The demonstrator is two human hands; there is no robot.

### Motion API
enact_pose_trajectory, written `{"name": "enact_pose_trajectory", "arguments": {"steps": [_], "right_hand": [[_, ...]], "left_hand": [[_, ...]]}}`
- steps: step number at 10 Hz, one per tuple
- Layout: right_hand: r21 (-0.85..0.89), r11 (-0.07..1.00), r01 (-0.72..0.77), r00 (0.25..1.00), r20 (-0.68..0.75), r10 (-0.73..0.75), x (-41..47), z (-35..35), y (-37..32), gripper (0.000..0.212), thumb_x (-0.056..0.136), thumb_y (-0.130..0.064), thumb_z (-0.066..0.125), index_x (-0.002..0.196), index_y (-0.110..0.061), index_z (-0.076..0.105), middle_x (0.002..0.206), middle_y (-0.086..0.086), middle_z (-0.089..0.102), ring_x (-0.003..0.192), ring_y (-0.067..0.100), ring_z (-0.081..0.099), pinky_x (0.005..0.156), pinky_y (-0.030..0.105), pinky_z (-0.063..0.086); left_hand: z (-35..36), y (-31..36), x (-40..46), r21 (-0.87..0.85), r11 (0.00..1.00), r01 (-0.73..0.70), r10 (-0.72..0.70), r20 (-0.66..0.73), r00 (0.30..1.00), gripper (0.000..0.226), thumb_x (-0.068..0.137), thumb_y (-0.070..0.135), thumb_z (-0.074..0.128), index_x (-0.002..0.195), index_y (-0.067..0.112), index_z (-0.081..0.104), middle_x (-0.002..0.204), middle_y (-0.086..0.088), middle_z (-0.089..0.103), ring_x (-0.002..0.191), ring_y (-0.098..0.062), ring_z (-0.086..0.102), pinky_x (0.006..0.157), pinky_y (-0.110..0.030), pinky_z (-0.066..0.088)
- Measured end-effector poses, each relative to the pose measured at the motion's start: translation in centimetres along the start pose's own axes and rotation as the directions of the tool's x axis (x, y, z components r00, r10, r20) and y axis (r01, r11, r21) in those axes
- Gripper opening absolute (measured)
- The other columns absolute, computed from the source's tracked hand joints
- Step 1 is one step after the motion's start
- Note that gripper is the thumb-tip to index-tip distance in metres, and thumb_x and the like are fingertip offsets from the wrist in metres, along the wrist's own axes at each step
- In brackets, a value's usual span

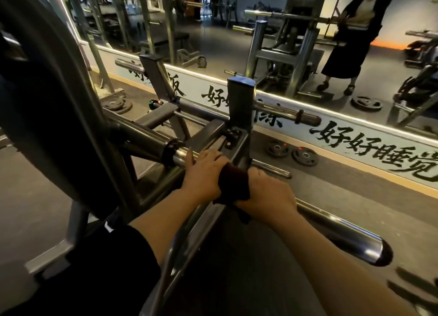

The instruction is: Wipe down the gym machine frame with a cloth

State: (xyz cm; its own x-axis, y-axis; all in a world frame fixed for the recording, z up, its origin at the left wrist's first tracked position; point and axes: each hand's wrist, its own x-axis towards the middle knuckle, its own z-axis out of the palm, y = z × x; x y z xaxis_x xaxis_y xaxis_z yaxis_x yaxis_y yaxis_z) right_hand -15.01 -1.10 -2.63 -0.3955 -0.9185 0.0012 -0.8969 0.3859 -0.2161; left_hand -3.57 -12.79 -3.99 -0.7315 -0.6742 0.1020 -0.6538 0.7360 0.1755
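Gym machine frame (pixel 239 107): grey-painted square steel tubing with capped upright posts, bolted joints and round chromed pegs. I am working at its near middle joint. I am judging the wipe as partway at most; nothing is showing which tubes are already clean, and the far posts, the left arm and the base rails are looking untouched by the cloth at this moment.

Chromed bar (pixel 343 232): thick, round, mirror-bright, dark rounded end cap, running near right from under my hands.

Mirror wall (pixel 260 43): far side, glossy, with a pale painted band of black brush lettering beneath.

Floor (pixel 308 192): dark matt rubber, two small black weight plates (pixel 304 157) lying flat at far right of the joint.

Left hand (pixel 203 171): fingers are curling over the chromed sleeve and the cloth's left edge.

Right hand (pixel 265 192): its grip is closing round the cloth, pressing it onto the tube.

Cloth (pixel 233 185): dark brown, soft, napped, bunched between both hands at the joint, one corner hanging below.
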Motion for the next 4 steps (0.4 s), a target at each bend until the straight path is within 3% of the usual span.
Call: {"name": "enact_pose_trajectory", "arguments": {"steps": [1,2,3,4], "right_hand": [[0.026,0.999,-0.031,0.996,0.082,0.029,0.7,-0.7,0.0,0.042,0.077,-0.045,0.074,0.106,-0.027,0.049,0.084,-0.011,0.053,0.071,0.005,0.051,0.06,0.024,0.04],[0.043,0.999,-0.004,0.995,0.101,0.0,0.6,-1.1,0.5,0.042,0.075,-0.038,0.076,0.105,-0.028,0.048,0.084,-0.011,0.053,0.071,0.004,0.049,0.057,0.021,0.036],[0.076,0.996,0.042,0.996,0.081,-0.048,-0.1,-0.7,0.6,0.061,0.073,-0.04,0.078,0.122,-0.027,0.044,0.103,-0.007,0.057,0.091,0.011,0.057,0.073,0.028,0.047],[0.053,0.992,0.115,0.993,0.006,-0.115,-1.2,-1.0,1.0,0.102,0.069,-0.054,0.078,0.149,-0.026,0.02,0.142,0.004,0.044,0.13,0.026,0.044,0.108,0.05,0.038]], "left_hand": [[-0.4,0.5,0.6,0.044,0.998,0.035,-0.035,0.006,0.999,0.053,0.079,0.027,0.072,0.126,0.031,0.05,0.141,0.002,0.04,0.143,-0.022,0.022,0.117,-0.06,-0.005],[-0.4,0.5,0.3,0.098,0.992,0.077,-0.08,0.029,0.996,0.071,0.082,0.028,0.071,0.143,0.03,0.034,0.157,-0.006,0.019,0.149,-0.029,-0.003,0.117,-0.061,-0.005],[-1.3,0.7,-1.8,0.082,0.991,0.108,-0.109,0.011,0.994,0.101,0.083,0.037,0.071,0.153,0.037,-0.002,0.16,-0.006,-0.019,0.144,-0.03,-0.026,0.116,-0.059,-0.008],[-2.2,0.6,-6.3,-0.024,0.991,0.131,-0.133,-0.097,0.986,0.102,0.085,0.039,0.068,0.153,0.036,-0.008,0.16,-0.005,-0.021,0.144,-0.03,-0.027,0.118,-0.059,-0.005]]}}
